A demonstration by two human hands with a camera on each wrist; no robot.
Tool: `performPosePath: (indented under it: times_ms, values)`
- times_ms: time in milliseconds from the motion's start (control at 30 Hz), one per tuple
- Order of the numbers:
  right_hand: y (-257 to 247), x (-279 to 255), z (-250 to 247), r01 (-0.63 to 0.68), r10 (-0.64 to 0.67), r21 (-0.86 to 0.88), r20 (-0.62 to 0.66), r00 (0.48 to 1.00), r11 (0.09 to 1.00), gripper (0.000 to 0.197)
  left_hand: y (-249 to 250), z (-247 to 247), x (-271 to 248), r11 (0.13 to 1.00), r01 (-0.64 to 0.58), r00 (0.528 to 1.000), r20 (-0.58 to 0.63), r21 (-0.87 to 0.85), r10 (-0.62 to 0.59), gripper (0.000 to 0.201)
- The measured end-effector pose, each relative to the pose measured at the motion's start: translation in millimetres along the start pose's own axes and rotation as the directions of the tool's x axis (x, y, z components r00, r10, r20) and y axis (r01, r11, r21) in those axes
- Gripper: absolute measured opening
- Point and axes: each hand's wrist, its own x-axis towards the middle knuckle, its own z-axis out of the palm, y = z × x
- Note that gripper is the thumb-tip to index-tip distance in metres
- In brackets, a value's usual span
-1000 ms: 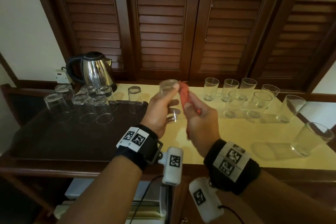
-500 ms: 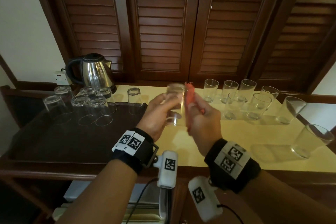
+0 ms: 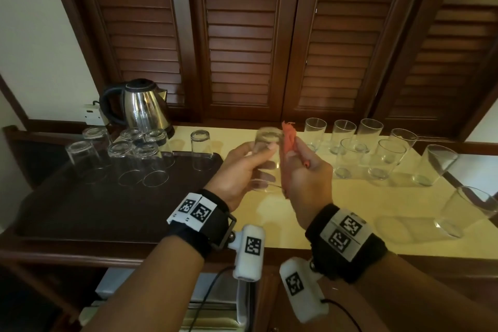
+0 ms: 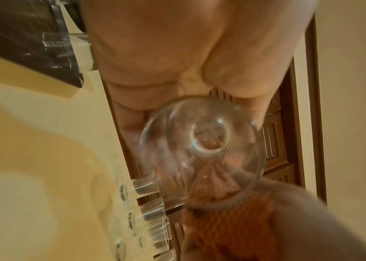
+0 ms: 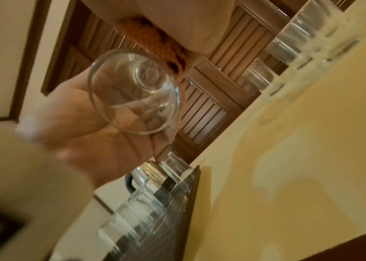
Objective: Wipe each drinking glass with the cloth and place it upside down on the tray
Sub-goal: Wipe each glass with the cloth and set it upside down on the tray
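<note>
My left hand grips a clear drinking glass above the yellow counter, its base tilted away and its mouth toward me. The wrist views look into that glass from its open end. My right hand holds an orange cloth against the glass's right side; the cloth shows in both wrist views. Several glasses stand upside down on the dark tray at the left. Several upright glasses stand on the counter at the right.
A steel kettle stands behind the tray by a wall socket. One upturned glass stands at the tray's far right corner. Two glasses stand near the counter's right edge. Louvred wooden doors close off the back.
Both hands have shifted slightly right and lower with the glass. The cloth has moved from the glass's rim area to lie along its right side.
</note>
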Motion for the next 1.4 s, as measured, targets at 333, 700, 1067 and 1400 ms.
performPosePath:
  times_ms: [333, 700, 1067, 1400]
  values:
    - [-3.7, -11.3, 3.1, 0.005, 0.002, -0.073, 0.107, 0.994, 0.997, 0.042, 0.6, 0.5, 1.0, 0.999, 0.022, 0.998, -0.056, -0.037, -0.024, 0.056]
    - [3.8, -2.6, -3.3, -0.006, 0.010, -0.063, 0.071, 0.997, 0.998, 0.040, 1.1, -1.1, -0.6, 0.996, 0.093, 0.996, 0.018, -0.004, -0.093, 0.049]
    - [-2.9, 0.8, -1.4, -0.055, 0.055, -0.009, -0.002, 0.999, 0.998, 0.038, -1.3, 5.6, 0.8, 0.999, 0.021, 1.000, -0.013, 0.042, -0.021, 0.044]
    - [-7.3, -17.0, 2.1, -0.014, 0.021, -0.078, 0.086, 0.996, 0.997, 0.042, -0.4, 1.7, -1.1, 1.000, 0.012, 0.999, -0.040, 0.004, -0.011, 0.050]
